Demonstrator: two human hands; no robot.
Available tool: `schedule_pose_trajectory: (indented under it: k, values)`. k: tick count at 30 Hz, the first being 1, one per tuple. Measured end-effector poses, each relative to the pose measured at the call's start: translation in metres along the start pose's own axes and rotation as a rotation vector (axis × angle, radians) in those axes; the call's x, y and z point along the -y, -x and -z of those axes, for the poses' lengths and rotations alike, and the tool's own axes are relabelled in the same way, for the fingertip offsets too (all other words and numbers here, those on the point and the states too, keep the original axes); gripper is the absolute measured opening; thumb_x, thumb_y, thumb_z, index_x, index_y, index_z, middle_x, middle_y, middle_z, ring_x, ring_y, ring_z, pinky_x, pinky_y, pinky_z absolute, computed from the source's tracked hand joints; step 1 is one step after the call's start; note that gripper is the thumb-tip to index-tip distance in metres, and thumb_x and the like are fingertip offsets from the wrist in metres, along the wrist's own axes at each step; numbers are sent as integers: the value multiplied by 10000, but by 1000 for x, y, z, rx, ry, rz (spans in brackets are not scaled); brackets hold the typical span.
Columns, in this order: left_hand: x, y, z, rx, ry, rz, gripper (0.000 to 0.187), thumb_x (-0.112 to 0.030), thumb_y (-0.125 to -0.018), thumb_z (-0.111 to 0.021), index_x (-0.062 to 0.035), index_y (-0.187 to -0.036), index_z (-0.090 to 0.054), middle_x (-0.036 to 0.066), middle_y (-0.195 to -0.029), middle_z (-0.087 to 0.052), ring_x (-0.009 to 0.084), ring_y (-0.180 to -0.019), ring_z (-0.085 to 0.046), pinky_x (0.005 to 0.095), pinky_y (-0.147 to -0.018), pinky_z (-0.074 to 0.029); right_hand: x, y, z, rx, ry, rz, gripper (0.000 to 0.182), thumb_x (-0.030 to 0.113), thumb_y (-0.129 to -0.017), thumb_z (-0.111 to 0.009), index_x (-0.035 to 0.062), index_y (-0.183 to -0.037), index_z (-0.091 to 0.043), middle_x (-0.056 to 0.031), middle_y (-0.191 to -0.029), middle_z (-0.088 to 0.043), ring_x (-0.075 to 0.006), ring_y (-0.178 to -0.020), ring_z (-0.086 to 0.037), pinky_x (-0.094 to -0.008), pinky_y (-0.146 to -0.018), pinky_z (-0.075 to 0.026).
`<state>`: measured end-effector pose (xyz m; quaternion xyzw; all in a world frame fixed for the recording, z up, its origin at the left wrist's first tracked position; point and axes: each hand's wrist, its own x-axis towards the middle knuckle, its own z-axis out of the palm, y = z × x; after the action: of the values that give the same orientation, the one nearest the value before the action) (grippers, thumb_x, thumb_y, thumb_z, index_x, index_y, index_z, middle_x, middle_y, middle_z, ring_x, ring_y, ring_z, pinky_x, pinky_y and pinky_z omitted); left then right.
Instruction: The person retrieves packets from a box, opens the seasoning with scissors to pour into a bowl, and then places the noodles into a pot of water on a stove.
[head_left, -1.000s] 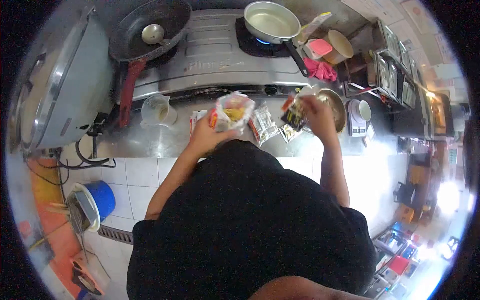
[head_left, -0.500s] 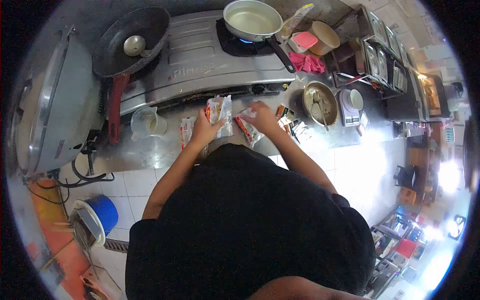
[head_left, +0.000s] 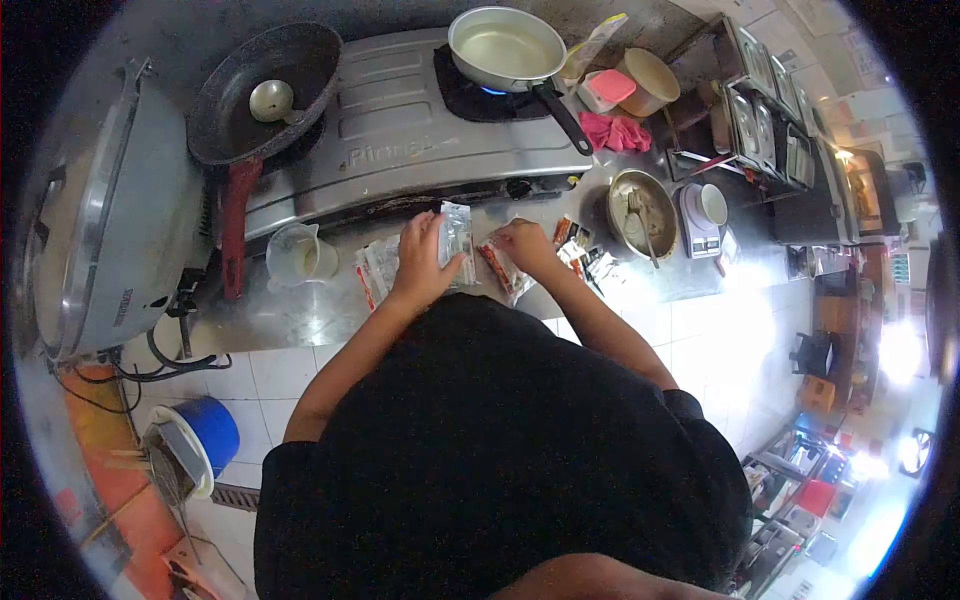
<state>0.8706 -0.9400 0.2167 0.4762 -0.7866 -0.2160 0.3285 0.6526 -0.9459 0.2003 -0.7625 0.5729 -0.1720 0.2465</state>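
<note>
My left hand [head_left: 424, 258] rests over several flat packets on the steel counter, thumb spread from the fingers. A silver packet [head_left: 457, 238] stands out beside its fingers, and more white and red packets [head_left: 375, 268] lie under and left of it. My right hand [head_left: 525, 243] pinches the upper end of a red and clear packet [head_left: 505, 275], which lies slanted on the counter. Right of that hand are small dark and orange sachets [head_left: 572, 240]. The packets' contents are too small to make out.
Behind is a gas stove [head_left: 390, 130] with a light pan [head_left: 507, 50] over a blue flame and a dark wok [head_left: 265, 95] holding a ladle [head_left: 271, 101]. A measuring jug [head_left: 300, 256] stands left; a metal bowl [head_left: 628, 205] with cutlery and a scale [head_left: 700, 232] stand right.
My left hand has shifted and its fingers have spread; the packet beside it now shows a silver side. My right hand stays at its packet. The view has tilted slightly.
</note>
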Motion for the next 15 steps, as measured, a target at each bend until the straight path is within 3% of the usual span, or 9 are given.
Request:
schedule_pose_trajectory:
  k: [4, 6, 9, 12, 13, 15]
  values:
    - [4, -6, -2, 56, 126, -91, 512, -195, -733, -670, -18, -1166, -462, 184, -1073, -484, 315, -1034, -477, 387, -885, -384, -9, 1, -3, -48, -1, -42, 143, 115, -726, -576, 12, -808, -631, -186, -805, -604, -341, -783, -577, -406, -720, -458]
    - [0, -10, -6, 294, 408, 172, 439, -226, -736, -680, -12, -1087, -524, 146, -1009, -535, 252, -908, -539, 361, -801, -430, -9, 3, -1, -62, -46, -54, 148, 115, -735, -574, 11, -823, -633, -187, -819, -606, -340, -782, -578, -400, -717, -460]
    - [-12, -8, -14, 255, 517, 232, 393, -220, -766, -666, -8, -1069, -531, 145, -1008, -558, 188, -813, -577, 316, -710, -471, 33, 15, 30, -103, -165, 17, 169, 61, -787, -551, -3, -926, -621, -152, -818, -590, -274, -736, -592, -321, -669, -471]
    - [-24, -18, -1, 285, 730, 349, 354, -192, -788, -646, 3, -1061, -535, 123, -1027, -569, 132, -803, -575, 276, -677, -478, 70, 25, 52, -247, -289, 104, 193, 18, -784, -538, -6, -964, -603, -148, -847, -580, -264, -737, -592, -308, -663, -467]
    - [-31, -19, 3, 215, 718, 329, 308, -144, -794, -628, -1, -1053, -543, 86, -919, -588, 108, -755, -571, 245, -633, -476, 75, 27, 54, -298, -309, 142, 216, -23, -772, -530, -4, -977, -597, -144, -849, -574, -255, -737, -590, -299, -655, -465]
    - [-37, -22, 6, 209, 844, 376, 275, -132, -792, -626, -2, -1021, -551, 71, -892, -582, 103, -737, -562, 244, -624, -470, 83, 29, 60, -357, -297, 199, 213, -15, -757, -548, -3, -965, -592, -146, -840, -564, -269, -714, -579, -315, -638, -462]
